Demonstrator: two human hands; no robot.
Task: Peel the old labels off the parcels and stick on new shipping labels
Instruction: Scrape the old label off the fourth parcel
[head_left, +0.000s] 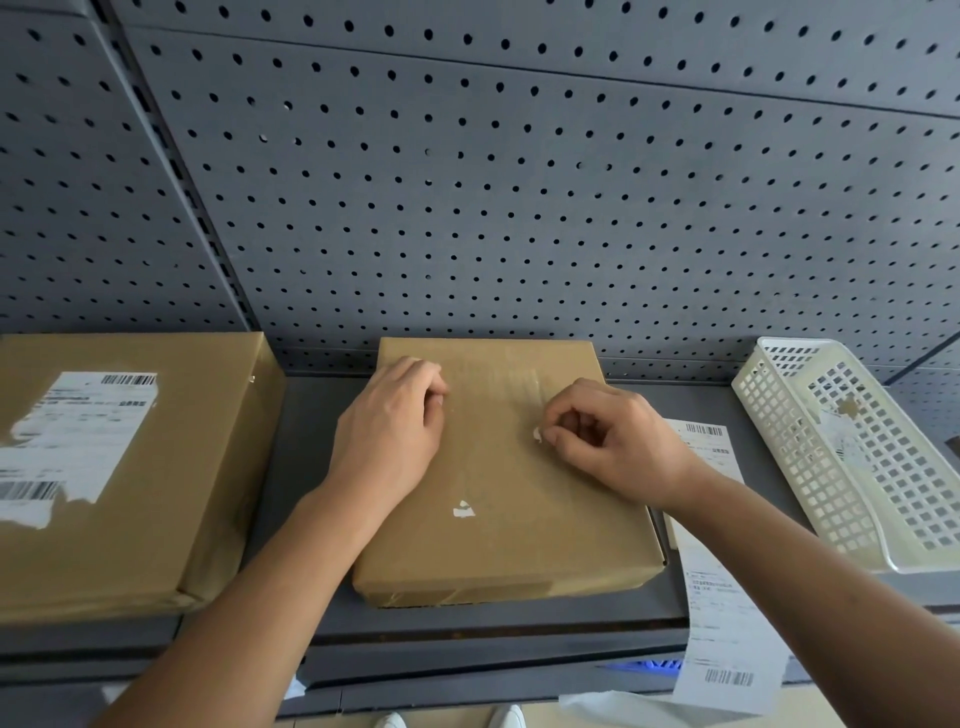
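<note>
The right hand (618, 441) has its fingers (558, 434) curled together, thumb and forefinger pinched on a small white scrap (537, 434) of label at the top face of the middle parcel (498, 545). The left hand (389, 426) lies knuckles-up on the same parcel, near its far left corner, fingers (434, 387) bent and pressed against the cardboard; they grip nothing that can be seen. Both forearms reach in from the bottom edge.

The middle parcel is a flat brown box lying on the grey worktop (306, 457), its top mostly bare apart from a white remnant (463, 511) near the front centre and shiny tape marks near the back.

To the left, apart from it, sits a larger parcel (208, 467) with a torn white label (67, 441) on top, barcodes showing. Just right of the middle parcel, a long sheet (727, 613) of printed labels lies partly under the right wrist and hangs over the worktop's front edge. Further right stands a white basket (779, 415) with crumpled paper (844, 431) inside. A grey pegboard (519, 182) rises behind.
</note>
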